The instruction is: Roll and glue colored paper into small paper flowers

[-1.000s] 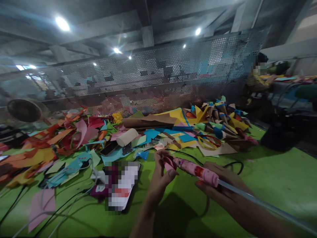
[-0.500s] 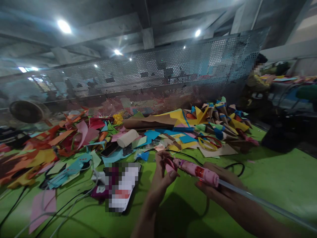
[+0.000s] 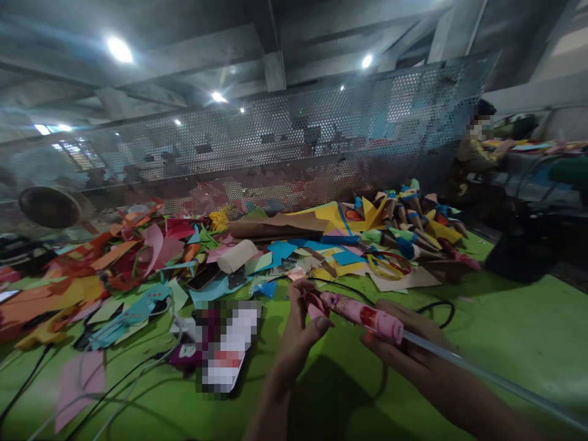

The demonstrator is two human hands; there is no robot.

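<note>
Evidently, in the head view, the left hand (image 3: 296, 335) pinched a curled pink paper piece (image 3: 316, 308) just below the frame's centre. Right of it, the right hand (image 3: 413, 359) was wrapped around a pink glue gun (image 3: 361, 312). The gun's long axis, carried on by a clear glue stick (image 3: 482, 370), slanted from lower right up toward the paper; whether the tip touched was hard to tell. A black cord (image 3: 454, 310) and scissors (image 3: 383, 274) lay beyond, a phone (image 3: 235, 349) at lower centre-left, all outside that line.
</note>
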